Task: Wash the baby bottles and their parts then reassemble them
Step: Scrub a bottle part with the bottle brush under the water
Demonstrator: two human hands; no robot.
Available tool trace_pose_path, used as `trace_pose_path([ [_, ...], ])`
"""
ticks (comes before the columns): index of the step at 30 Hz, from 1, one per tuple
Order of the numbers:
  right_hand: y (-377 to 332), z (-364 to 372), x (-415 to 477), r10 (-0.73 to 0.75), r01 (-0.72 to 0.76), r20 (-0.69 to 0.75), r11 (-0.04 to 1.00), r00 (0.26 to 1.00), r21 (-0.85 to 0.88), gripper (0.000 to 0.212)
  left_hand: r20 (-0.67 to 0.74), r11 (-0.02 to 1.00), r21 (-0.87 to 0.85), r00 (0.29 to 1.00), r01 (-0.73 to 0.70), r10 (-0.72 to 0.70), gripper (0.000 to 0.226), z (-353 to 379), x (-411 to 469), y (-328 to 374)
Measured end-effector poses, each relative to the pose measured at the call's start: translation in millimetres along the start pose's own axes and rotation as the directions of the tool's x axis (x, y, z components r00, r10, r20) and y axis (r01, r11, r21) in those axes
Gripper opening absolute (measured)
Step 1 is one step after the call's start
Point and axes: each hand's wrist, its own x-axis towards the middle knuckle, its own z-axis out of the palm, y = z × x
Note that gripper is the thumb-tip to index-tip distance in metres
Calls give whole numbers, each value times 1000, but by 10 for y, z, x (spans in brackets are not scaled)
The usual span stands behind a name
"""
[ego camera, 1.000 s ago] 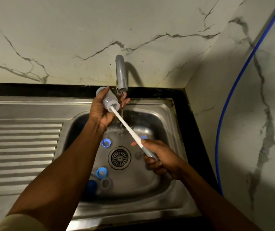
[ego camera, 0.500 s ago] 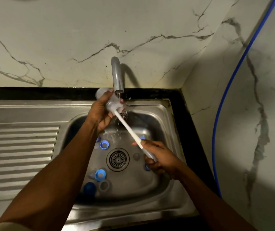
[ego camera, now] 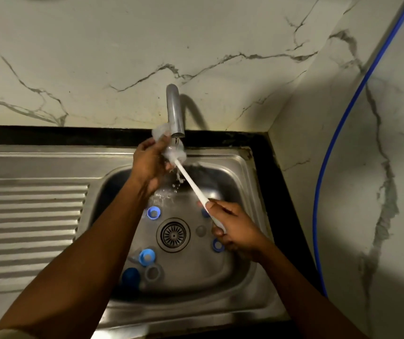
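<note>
Left hand (ego camera: pixel 150 165) gripping clear baby bottle (ego camera: pixel 169 148) under running tap (ego camera: pixel 175 111), right hand (ego camera: pixel 236 228) holding white bottle brush (ego camera: pixel 191 182) pushed inside it

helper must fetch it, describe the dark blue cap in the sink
In the steel sink, look nearer the viewer than the drain. The dark blue cap lies left of a grey ring; the other blue pieces are much lighter.

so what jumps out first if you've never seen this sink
At the middle, the left hand holds a clear bottle under the running tap, while the right hand grips a white brush pushed into it. Blue bottle parts lie scattered round the drain in the sink, and a blue hose runs down the right wall.
</note>
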Motion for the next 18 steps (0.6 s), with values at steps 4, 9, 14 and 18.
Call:
trace_pose_path([
  [4,-65,20,-109,150,-194,279,972,948,135,33,167,907,-389,981,161,-102,27,64,-4,154],
  [9,87,-108,52,-222,65,-121,680,968,-730,37,-282,955,284,944,-87,170,47,117,63,-34],
  [14,-52,-34,-95,-269,102,-152,737,951,-669,34,-45,995,50,995,-83,85,22,195,2,-11],
  [18,-201,-25,-333,237,-288,204,918,950,273,33,2,972,-211,995,102,-104,22,115,-32,25],
])
